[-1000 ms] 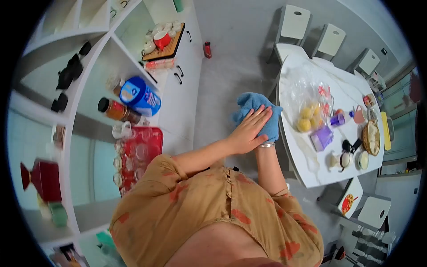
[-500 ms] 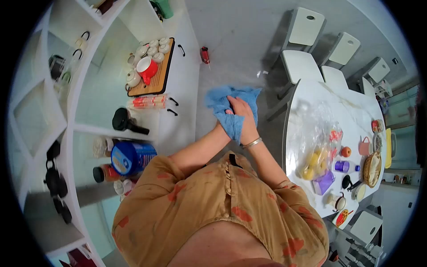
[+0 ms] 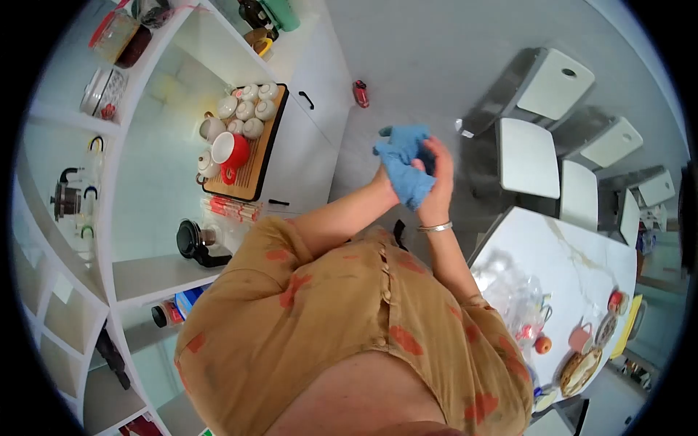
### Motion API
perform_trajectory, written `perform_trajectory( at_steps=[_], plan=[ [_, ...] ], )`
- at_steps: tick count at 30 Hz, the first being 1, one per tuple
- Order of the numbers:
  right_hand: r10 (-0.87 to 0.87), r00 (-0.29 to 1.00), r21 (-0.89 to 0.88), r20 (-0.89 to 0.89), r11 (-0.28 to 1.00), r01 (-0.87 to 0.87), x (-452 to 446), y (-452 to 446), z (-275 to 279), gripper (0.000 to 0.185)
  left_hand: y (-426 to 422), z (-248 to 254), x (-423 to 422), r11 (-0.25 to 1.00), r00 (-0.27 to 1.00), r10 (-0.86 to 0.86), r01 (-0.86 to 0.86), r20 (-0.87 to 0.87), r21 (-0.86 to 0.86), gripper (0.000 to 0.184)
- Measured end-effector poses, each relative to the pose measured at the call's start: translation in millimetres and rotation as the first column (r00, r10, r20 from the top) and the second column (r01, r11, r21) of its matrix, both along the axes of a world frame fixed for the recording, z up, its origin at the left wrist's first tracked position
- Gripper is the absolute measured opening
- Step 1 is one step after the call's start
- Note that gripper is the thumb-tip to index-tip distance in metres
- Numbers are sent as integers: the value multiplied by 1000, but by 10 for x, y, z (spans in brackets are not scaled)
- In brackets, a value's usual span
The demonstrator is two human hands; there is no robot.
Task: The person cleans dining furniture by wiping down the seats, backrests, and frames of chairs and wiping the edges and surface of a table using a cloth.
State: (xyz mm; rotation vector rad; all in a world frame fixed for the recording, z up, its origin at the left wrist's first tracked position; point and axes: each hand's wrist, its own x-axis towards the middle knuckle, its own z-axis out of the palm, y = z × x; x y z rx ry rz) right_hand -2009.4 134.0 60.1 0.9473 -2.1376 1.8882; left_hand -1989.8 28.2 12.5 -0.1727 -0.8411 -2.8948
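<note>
A crumpled blue cloth (image 3: pixel 407 167) is bunched between my two hands, in front of my body and above the floor. My right hand (image 3: pixel 439 178) grips it from the right, thumb and fingers curled around its edge. Most of my left hand (image 3: pixel 387 183) is covered by the cloth; only the part near the wrist shows. A silver bracelet (image 3: pixel 435 227) circles my right wrist.
On the left, a white cabinet holds a tea tray (image 3: pixel 273 138) with white cups, a teapot and a red pot (image 3: pixel 230 150). A glass coffee pot (image 3: pixel 190 242) stands nearer. White chairs (image 3: pixel 529 156) and a marble-patterned table (image 3: pixel 545 240) are right. A red can-like object (image 3: pixel 360 94) lies ahead.
My hands and the cloth have moved slightly right and up in view, and the cloth is bunched smaller. My view has shifted, with the table now lower and the tea tray slightly lower.
</note>
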Motion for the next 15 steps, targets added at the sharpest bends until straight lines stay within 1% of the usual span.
perform_trajectory(
  at_steps=[1, 2, 3, 4, 5, 6, 8, 10, 11, 13, 14, 15],
  plan=[
    [37, 993, -39, 112, 999, -33, -134, -40, -33, 43, 115, 306, -53, 920, 976, 213, -218, -51, -324, 35],
    [51, 991, -34, 120, 998, -47, -248, -83, -51, 43, 201, 469, -171, 697, 908, 387, -402, -162, -594, 41],
    [56, 997, 34, 59, 998, -58, -350, -131, -75, 48, 227, 529, -275, 572, 869, 455, -453, -195, -684, 41],
    [62, 998, 103, -5, 993, -61, -461, -166, -85, 53, 243, 553, -406, 585, 873, 461, -433, -158, -686, 41],
    [81, 994, 132, 74, 987, -90, -562, -163, -58, 62, 224, 550, -537, 597, 875, 468, -414, -121, -687, 40],
    [86, 993, 129, 75, 987, -95, -665, -195, -81, 62, 199, 519, -654, 608, 879, 466, -398, -97, -687, 40],
    [66, 990, 63, 126, 995, -74, -863, -245, -141, 63, 136, 436, -902, 627, 885, 462, -367, -51, -687, 40],
    [51, 991, 62, 127, 996, -59, -1116, -355, -350, 64, 45, 367, -1151, 626, 887, 460, -346, -27, -699, 41],
    [186, 943, -138, 276, 979, -153, -1264, -409, -447, 71, -13, 336, -1276, 623, 888, 459, -337, -19, -706, 41],
    [333, 828, -328, 452, 925, -192, -1495, -564, -391, 74, -162, 300, -1540, 597, 888, 459, -324, -19, -734, 41],
    [399, 753, -420, 523, 890, -179, -1611, -642, -366, 77, -248, 294, -1687, 576, 886, 462, -320, -24, -752, 41],
    [355, 762, -348, 541, 920, -182, -1782, -739, -399, 74, -327, 293, -1831, 545, 884, 467, -317, -33, -776, 41]
  ],
)
